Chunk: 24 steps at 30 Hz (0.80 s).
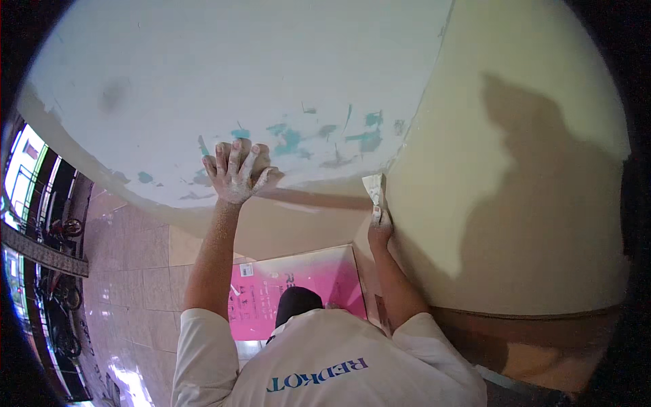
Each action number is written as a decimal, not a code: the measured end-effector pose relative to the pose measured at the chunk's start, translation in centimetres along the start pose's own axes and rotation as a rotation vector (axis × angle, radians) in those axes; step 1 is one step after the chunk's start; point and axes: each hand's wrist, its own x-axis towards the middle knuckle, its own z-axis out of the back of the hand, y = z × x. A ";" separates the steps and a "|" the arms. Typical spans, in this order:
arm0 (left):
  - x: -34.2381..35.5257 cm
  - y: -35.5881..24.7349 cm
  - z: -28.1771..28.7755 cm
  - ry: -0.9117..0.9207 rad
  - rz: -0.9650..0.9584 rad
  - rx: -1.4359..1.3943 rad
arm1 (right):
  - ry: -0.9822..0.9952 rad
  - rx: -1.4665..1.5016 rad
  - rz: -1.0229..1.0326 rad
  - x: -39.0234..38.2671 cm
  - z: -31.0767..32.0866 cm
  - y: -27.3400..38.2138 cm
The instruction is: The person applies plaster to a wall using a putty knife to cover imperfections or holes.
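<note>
A white, plastered wall (237, 81) with blue-green patches (288, 139) curves in front of me. Against its lower part rests my left hand (234, 173), fingers spread and coated with pale dust. To the right, my right hand (381, 220) is closed around a putty knife (374, 186). Its whitish, putty-smeared blade points up beside the corner where the white surface meets the cream wall. Most of the knife's handle is hidden in my fingers.
A cream wall (434, 169) with shadows on it stands at my right. Below me lies a pink printed sheet (254, 298) on the tiled floor (146, 271). Parked motorcycles (64, 298) show at the far left beyond dark railings.
</note>
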 end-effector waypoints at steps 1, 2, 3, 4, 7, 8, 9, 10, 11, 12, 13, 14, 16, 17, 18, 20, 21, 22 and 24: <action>0.1 0.1 0.0 -0.001 -0.032 0.032 | -0.057 -0.029 0.064 0.2 -0.3 -0.3; 0.4 0.0 -0.1 -0.004 -0.065 0.058 | -0.119 -0.060 0.126 0.5 -0.5 -1.0; 0.5 -0.1 -0.3 -0.003 -0.066 0.053 | -0.122 -0.062 0.123 0.7 -0.8 -1.5; 0.8 -0.3 -0.4 -0.012 -0.069 0.050 | -0.082 -0.017 0.057 0.9 -1.4 -2.0; 0.7 -0.1 -0.1 -0.010 -0.076 0.047 | 0.080 0.087 -0.121 -0.1 -2.8 -1.8; 1.0 -0.5 -0.5 -0.021 -0.076 0.035 | 0.133 0.114 -0.089 -0.1 -3.0 -2.8; 0.5 0.3 -0.1 -0.014 -0.077 0.058 | 0.224 0.150 -0.054 -0.7 -4.2 -1.1; -0.1 1.1 0.4 -0.005 -0.078 0.079 | 0.263 0.160 -0.069 -1.9 -4.6 0.3; 0.3 0.5 0.2 0.001 -0.081 0.062 | 0.246 0.155 -0.064 -1.2 -4.3 -0.1; 0.9 -0.3 -0.2 0.004 -0.085 0.037 | 0.172 0.173 0.096 -0.4 -4.1 -1.4; 1.6 -1.2 -0.7 -0.010 -0.083 0.017 | 0.098 0.187 0.257 0.4 -3.6 -2.6; 0.4 0.0 0.0 0.014 -0.083 0.047 | 0.190 0.324 -0.050 -0.3 -4.9 -0.2; 0.4 0.5 0.6 -0.012 -0.084 0.039 | 0.226 0.292 -0.025 -0.5 -5.2 2.1; 0.3 0.7 0.7 -0.011 -0.082 0.044 | 0.247 0.259 0.002 -0.4 -5.3 2.6; 0.7 0.3 0.3 -0.032 -0.086 0.042 | 0.194 0.066 0.027 0.4 -5.2 1.5; 0.8 0.0 -0.1 -0.055 -0.090 0.045 | 0.154 0.050 0.040 0.7 -5.0 0.1; 0.7 0.0 -0.1 -0.051 -0.085 0.048 | 0.123 0.039 0.053 0.9 -5.3 -0.1; 0.6 0.1 -0.2 -0.048 -0.080 0.051 | 0.124 0.042 0.056 1.5 -5.8 0.0; 0.9 -0.3 -0.1 -0.031 -0.074 0.042 | 0.091 0.161 0.124 2.1 -5.9 -0.7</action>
